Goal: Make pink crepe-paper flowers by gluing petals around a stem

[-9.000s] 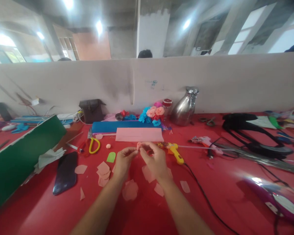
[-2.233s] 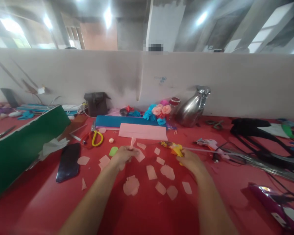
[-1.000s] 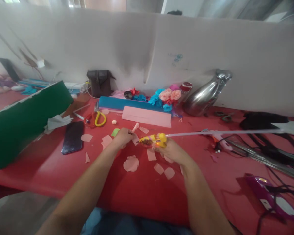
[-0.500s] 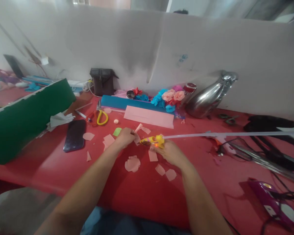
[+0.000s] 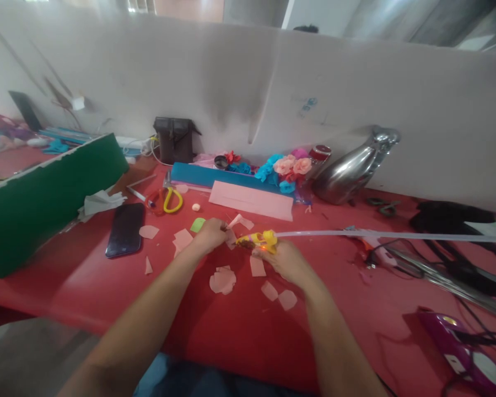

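My right hand [image 5: 284, 259] is closed around a yellow hot glue gun [image 5: 258, 239], whose small light glows orange. A long translucent glue stick [image 5: 314, 234] runs out of its back to the right. The nozzle points left at a pink paper piece [image 5: 230, 238] pinched by my left hand [image 5: 210, 234]. The left fingertips are partly hidden. Beneath and around both hands lie cut pink paper petals [image 5: 222, 280], several of them loose, and a light green paper piece [image 5: 198, 224].
A phone [image 5: 125, 230], yellow-and-red-handled scissors [image 5: 172, 200] and a green box [image 5: 49, 204] are on the left. Behind are a pink paper strip [image 5: 251, 201], a blue roll [image 5: 215, 175] and paper flowers [image 5: 287, 165]. A metal jug [image 5: 351, 171] and a purple device [image 5: 458, 342] with cables stand right.
The pink paper in my left hand has shifted slightly, and its upper part now lies lower beside the fingertips. The glue gun stays almost in place. The camera view has tilted a little.
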`<state>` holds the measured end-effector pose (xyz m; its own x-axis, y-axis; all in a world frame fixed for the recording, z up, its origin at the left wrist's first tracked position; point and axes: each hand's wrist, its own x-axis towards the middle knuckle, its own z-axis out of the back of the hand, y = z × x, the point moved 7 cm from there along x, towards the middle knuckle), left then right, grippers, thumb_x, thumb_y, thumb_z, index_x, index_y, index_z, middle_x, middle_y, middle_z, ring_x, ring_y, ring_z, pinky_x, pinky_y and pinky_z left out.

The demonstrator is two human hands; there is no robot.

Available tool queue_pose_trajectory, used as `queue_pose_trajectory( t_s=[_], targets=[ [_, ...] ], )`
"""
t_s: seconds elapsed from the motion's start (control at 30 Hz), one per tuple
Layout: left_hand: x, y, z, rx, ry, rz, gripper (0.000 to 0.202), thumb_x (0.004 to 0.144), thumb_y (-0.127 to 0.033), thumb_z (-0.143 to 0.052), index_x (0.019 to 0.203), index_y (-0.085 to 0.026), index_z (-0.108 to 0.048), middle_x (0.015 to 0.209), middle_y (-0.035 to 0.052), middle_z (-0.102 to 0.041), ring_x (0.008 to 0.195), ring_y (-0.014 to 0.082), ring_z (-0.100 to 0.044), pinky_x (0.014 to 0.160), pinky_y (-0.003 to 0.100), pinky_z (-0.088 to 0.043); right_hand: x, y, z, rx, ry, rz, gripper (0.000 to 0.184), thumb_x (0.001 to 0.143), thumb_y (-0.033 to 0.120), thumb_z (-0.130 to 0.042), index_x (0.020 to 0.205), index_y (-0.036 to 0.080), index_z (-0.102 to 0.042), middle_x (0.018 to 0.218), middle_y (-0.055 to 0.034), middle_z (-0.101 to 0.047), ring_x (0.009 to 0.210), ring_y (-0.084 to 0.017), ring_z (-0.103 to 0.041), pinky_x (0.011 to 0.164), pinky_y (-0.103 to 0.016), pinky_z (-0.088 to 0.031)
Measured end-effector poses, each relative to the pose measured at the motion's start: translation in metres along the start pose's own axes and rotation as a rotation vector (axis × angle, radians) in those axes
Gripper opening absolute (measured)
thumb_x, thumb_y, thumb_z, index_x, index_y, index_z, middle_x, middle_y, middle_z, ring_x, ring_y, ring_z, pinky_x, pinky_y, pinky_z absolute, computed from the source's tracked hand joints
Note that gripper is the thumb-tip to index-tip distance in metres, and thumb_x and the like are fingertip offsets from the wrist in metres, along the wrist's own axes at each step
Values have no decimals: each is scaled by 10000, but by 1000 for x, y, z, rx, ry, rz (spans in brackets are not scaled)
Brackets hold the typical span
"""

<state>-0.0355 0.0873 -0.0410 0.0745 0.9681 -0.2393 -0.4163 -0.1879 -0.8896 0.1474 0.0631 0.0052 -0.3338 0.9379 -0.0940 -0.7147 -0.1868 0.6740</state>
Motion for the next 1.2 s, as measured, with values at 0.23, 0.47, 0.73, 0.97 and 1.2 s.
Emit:
queue_pose_trajectory(
  t_s=[0.23,0.47,0.73,0.97,1.2],
  targets=[
    [-1,1,0,8,-12,0,157,588,-73,-557,618,-153,-689,605,47,-686,615,155,-622,599,211,-452,2,-8,0,-121,-20,-49,429,742,584,-562,969,243,-693,768,-47,-686,682,-216,-613,543,-261,-401],
    [-2,0,5,86,-60,34,166,574,-87,-567,662,-143,-695,602,43,-673,542,137,-572,488,201,-389,0,-7,4,-66,-36,-65,414,734,588,-571,974,272,-689,615,-17,-624,549,-176,-560,484,-243,-356],
    [-3,-3,9,112,-91,70,96,584,-97,-594,623,-150,-664,576,24,-630,529,129,-535,487,215,-347,0,-16,13,-22,-29,-114,393,749,571,-558,850,210,-679,729,-42,-671,636,-184,-597,516,-237,-381],
    [-2,-5,14,-372,-117,91,159,575,-225,-714,703,-155,-651,576,-16,-573,469,63,-430,460,195,-293,5,-65,42,56,-225,-338,510,813,626,-389,817,159,-594,558,-34,-588,527,-174,-565,491,-252,-373],
    [-10,-18,-11,-931,-92,96,340,503,-206,-798,655,-156,-498,456,-99,-366,372,10,-273,384,176,-183,-16,-51,84,-551,-674,-319,291,829,433,-494,831,163,-603,853,-139,-633,830,-261,-562,687,-340,-385]
  ],
)
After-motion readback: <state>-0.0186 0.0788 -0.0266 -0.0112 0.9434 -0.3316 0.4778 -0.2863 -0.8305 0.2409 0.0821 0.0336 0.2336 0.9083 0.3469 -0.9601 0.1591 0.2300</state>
